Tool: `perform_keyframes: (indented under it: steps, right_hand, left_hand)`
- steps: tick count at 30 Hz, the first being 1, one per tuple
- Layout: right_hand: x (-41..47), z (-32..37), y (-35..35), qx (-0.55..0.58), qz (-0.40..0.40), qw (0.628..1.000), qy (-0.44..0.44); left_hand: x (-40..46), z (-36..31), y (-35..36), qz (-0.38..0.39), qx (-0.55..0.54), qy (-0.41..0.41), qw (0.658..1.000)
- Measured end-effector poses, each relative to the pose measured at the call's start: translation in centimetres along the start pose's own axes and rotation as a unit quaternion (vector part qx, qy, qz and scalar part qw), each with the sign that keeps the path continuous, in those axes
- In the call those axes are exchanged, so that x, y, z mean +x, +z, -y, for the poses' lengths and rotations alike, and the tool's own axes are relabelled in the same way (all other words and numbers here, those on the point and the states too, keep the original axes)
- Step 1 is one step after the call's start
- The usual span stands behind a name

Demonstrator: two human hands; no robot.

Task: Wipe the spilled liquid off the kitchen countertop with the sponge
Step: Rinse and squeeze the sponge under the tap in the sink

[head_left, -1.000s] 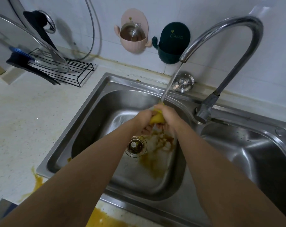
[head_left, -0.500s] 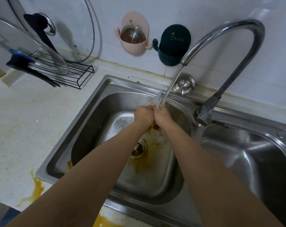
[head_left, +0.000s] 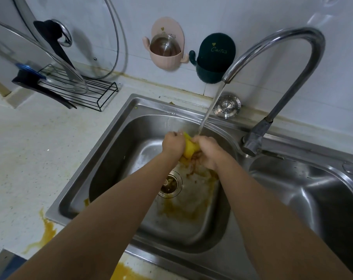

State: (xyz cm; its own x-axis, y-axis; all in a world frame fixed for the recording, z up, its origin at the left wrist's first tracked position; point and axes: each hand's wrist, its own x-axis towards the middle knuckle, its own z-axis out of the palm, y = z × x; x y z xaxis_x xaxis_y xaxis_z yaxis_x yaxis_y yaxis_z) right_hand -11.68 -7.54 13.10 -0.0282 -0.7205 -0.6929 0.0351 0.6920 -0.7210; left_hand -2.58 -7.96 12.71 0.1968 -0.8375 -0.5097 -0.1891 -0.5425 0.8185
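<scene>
A yellow sponge is squeezed between both hands over the left sink basin. My left hand grips its left side and my right hand grips its right side. Water runs from the faucet onto the sponge and my right hand. Brown-orange liquid drips from the sponge and stains the basin floor near the drain. Orange spilled liquid lies on the pale countertop by the sink's front left corner. More of it shows at the front edge between my arms.
A black wire rack with glass pot lids stands at the back left. Pink and dark green holders hang on the tiled wall. A second basin lies to the right. A round metal cap sits behind the sink.
My hands, pressed tightly together half a second ago, have parted slightly, so the yellow sponge shows again between them. More brown liquid has spread over the basin floor.
</scene>
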Motion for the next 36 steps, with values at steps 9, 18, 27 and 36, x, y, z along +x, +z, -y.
perform_keyframes:
  steps: [9,18,27,36]
  right_hand:
    - [0.6,0.5,-0.5,-0.126,0.006,0.990,-0.068]
    - [0.7,0.7,-1.2,-0.218,0.018,0.972,-0.081]
    - [0.9,-0.3,-0.4,-0.058,-0.003,0.996,0.069]
    - [2.6,-1.1,2.6,-0.094,-0.066,0.993,-0.028]
  left_hand:
    - [0.3,0.7,0.1,-0.001,-0.091,-0.075,0.993]
    - [0.4,2.0,0.5,-0.046,-0.163,-0.118,0.978]
    - [1.4,1.6,-0.8,-0.127,-0.067,-0.062,0.988]
    - [0.5,1.9,0.9,-0.097,0.004,-0.011,0.995]
